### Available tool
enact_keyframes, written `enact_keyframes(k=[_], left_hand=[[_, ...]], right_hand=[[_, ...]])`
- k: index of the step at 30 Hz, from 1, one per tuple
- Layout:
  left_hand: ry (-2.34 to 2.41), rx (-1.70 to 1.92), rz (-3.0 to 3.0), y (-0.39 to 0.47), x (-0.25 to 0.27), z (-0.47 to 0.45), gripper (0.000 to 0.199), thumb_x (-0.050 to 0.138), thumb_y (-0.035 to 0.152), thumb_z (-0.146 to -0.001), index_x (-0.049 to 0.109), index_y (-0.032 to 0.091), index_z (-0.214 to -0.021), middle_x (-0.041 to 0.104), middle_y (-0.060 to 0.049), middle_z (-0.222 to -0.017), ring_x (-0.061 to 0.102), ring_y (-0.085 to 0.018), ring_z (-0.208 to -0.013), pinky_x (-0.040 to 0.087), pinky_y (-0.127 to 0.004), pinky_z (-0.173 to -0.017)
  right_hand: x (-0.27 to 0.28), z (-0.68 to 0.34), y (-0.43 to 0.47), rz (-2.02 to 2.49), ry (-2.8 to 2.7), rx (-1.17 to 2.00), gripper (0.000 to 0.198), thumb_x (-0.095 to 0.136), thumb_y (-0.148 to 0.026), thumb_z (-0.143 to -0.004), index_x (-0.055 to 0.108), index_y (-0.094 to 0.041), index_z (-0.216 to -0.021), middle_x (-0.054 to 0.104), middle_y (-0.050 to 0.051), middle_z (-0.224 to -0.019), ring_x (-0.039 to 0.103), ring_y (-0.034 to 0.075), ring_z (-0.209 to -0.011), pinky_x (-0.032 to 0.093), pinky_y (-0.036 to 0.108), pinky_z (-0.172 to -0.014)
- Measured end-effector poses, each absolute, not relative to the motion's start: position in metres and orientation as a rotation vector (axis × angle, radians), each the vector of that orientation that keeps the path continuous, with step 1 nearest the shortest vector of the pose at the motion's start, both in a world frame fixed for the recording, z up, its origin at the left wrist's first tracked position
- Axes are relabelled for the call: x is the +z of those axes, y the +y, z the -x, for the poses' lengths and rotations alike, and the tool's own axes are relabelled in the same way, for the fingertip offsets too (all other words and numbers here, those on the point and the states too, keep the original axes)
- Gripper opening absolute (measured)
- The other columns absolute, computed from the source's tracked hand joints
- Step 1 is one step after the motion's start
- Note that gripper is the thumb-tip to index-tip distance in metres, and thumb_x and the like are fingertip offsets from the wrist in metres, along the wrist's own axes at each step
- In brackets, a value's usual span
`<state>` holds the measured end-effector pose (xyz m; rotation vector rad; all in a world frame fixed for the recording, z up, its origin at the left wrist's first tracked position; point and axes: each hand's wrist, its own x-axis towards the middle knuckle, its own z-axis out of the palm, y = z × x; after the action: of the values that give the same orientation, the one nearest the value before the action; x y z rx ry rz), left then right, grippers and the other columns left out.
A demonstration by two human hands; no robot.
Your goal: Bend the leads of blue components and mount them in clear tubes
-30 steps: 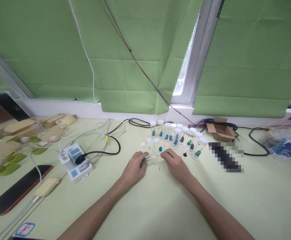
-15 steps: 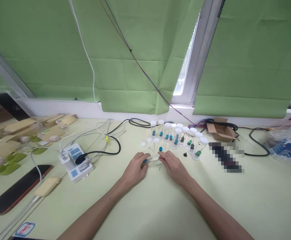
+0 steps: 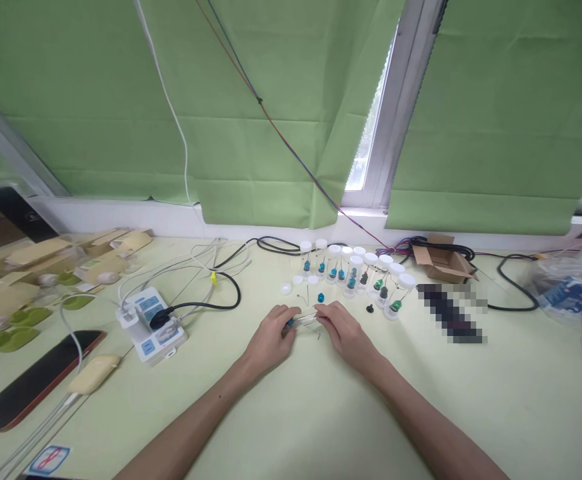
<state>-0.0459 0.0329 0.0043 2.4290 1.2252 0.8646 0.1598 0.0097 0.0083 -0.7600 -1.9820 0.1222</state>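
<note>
My left hand (image 3: 271, 341) is closed round one end of a clear plastic tube (image 3: 305, 320), with a small blue piece (image 3: 289, 323) showing by its fingers. At the tube's other end, my right hand (image 3: 345, 333) has its fingertips pinched together; a thin metal rod seems to run between the hands, but its grip is partly hidden. Close by lie a bent metal wire (image 3: 317, 335) and a loose blue piece (image 3: 321, 297). Behind the hands stand several clear tubes (image 3: 351, 283) with white caps, holding blue, green or dark pieces on thin wires.
Loose white caps (image 3: 285, 289) lie beyond my left hand, and a small black piece (image 3: 370, 308) lies to the right. A power strip (image 3: 158, 333), cables, a phone (image 3: 35, 380) and a cream case (image 3: 95, 373) occupy the left. An open cardboard box (image 3: 441, 263) stands back right.
My right hand's fingertips have shifted very slightly to the left. Otherwise both hands keep their hold, and the things on the table stay where they were.
</note>
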Motion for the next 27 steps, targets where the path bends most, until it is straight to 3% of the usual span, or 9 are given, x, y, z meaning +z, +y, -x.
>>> enact_keyframes(k=[13, 20, 27], left_hand=[[1.268, 0.969, -2.309, 0.038, 0.001, 0.046, 0.034, 0.051, 0.012, -0.080, 0.060, 0.019, -0.112, 0.064, -0.008, -0.109, 0.060, -0.021, -0.096, 0.047, -0.035, -0.086], [1.337, 1.108, -2.040, 0.038, 0.007, 0.044, 0.024, 0.056, 0.024, -0.081, 0.059, 0.021, -0.104, 0.065, -0.002, -0.087, 0.058, -0.016, -0.075, 0.046, -0.029, -0.073], [1.151, 1.214, -1.663, 0.044, 0.004, 0.042, 0.022, 0.059, 0.034, -0.082, 0.053, 0.021, -0.099, 0.066, -0.005, -0.092, 0.062, -0.018, -0.086, 0.047, -0.031, -0.081]], right_hand=[[0.002, -0.160, 0.010, 0.788, -1.882, 0.207, 0.039, 0.040, -0.010, -0.097, 0.041, -0.025, -0.133, 0.063, 0.007, -0.104, 0.058, 0.020, -0.096, 0.050, 0.037, -0.083], [0.002, -0.162, 0.010, 0.971, -1.790, 0.174, 0.028, 0.039, -0.015, -0.097, 0.046, -0.023, -0.123, 0.059, 0.009, -0.104, 0.059, 0.020, -0.089, 0.050, 0.037, -0.079], [-0.006, -0.166, 0.017, 1.198, -1.859, 0.164, 0.029, 0.044, -0.016, -0.093, 0.046, -0.021, -0.122, 0.055, 0.012, -0.114, 0.052, 0.026, -0.107, 0.047, 0.044, -0.091]])
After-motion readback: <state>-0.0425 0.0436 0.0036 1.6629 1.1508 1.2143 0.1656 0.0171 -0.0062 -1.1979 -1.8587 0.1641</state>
